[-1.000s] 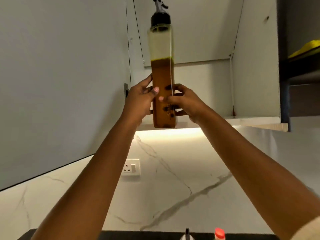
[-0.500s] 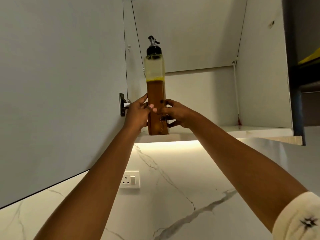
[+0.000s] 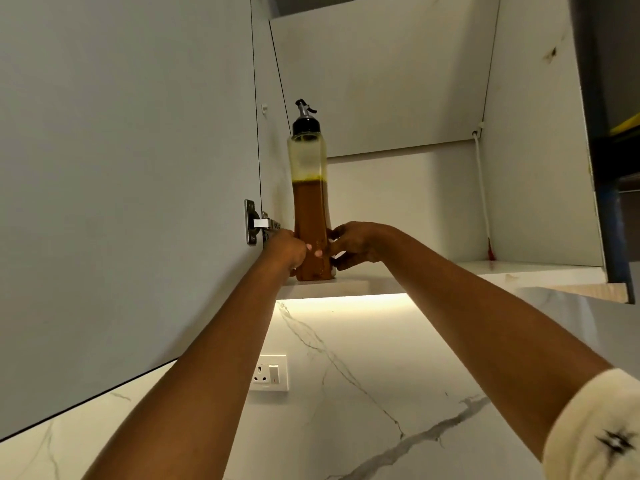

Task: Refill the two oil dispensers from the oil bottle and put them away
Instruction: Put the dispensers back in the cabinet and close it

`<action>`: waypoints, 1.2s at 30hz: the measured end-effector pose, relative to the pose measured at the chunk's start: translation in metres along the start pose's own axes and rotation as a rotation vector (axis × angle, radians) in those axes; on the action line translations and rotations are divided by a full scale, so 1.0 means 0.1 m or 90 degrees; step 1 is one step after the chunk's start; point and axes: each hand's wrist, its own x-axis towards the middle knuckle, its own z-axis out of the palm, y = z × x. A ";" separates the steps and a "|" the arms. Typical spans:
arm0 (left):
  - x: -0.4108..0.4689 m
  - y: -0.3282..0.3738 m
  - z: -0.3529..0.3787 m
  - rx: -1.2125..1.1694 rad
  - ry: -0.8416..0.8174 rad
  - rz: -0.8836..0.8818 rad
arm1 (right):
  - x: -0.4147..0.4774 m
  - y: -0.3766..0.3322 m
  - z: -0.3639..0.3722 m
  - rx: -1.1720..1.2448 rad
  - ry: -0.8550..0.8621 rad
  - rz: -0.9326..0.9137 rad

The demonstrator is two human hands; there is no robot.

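– At the front edge of the cabinet shelf [image 3: 363, 288], close to its left corner, what stands there?
– The oil dispenser [image 3: 309, 202], upright, spout at the top. Its base seems to be down on the shelf lip, but I cannot tell whether its full weight rests there.
– And the grip?
– Both hands have it low on the body. The left hand [image 3: 285, 249] curls round its left side and the right hand [image 3: 353, 244] wraps its right side with thumb and fingers, so it sits between them.
– What does the next move turn on?
– Its long axis runs straight up, well above the grip, so I'd expect it to tip easily if pushed unevenly. The shelf runs on behind it, away from the person. I'd judge a level slide deeper in, then letting go. The left hand is crowded by the door hinge [image 3: 255, 226] just beside it; the right has room.
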 end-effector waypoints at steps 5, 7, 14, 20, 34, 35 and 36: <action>0.16 -0.01 0.03 0.017 0.007 -0.040 | 0.15 -0.03 0.06 0.018 -0.012 0.018; 0.19 -0.01 0.04 0.001 0.015 -0.057 | 0.18 -0.04 0.09 0.027 -0.015 0.024; 0.23 -0.02 0.06 -0.076 0.058 -0.102 | 0.26 -0.06 0.16 0.051 -0.014 0.042; 0.17 0.00 0.08 -0.059 0.048 -0.111 | 0.26 -0.02 0.17 0.031 -0.022 0.067; -2.08 -1.23 0.38 -0.287 0.044 0.220 | -1.82 1.22 0.96 -0.008 0.290 -0.255; -2.20 -1.43 0.50 -0.301 0.018 0.199 | -1.96 1.45 1.10 -0.002 0.264 -0.217; -2.33 -1.65 0.63 -0.305 -0.007 0.169 | -2.07 1.73 1.25 0.010 0.245 -0.169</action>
